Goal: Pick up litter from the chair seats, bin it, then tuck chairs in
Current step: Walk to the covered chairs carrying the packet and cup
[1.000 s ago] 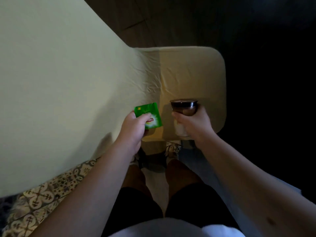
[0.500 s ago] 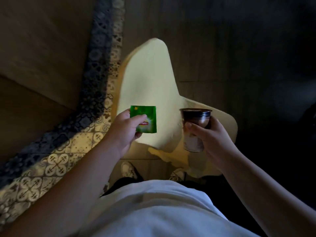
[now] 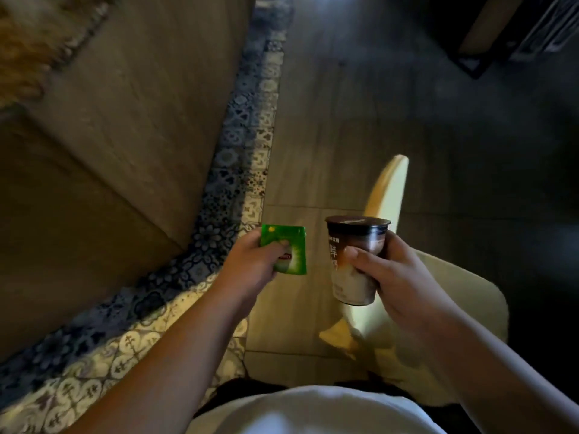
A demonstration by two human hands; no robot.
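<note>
The person has turned away from the bench, which has dropped out of sight, and now faces open wooden floor with a band of patterned tiles running off ahead of the left hand; the pale chair that was in front now sits under and behind the right hand. Both pieces of litter are off the seat, so I judge the walk to the bin has begun, though no bin shows. The left hand pinches a green sachet, thumb across its face, held flat-on with its top edge pointing away. The right hand wraps a brown cup, upright, long axis near vertical, lidded end up, just beside the sachet.
</note>
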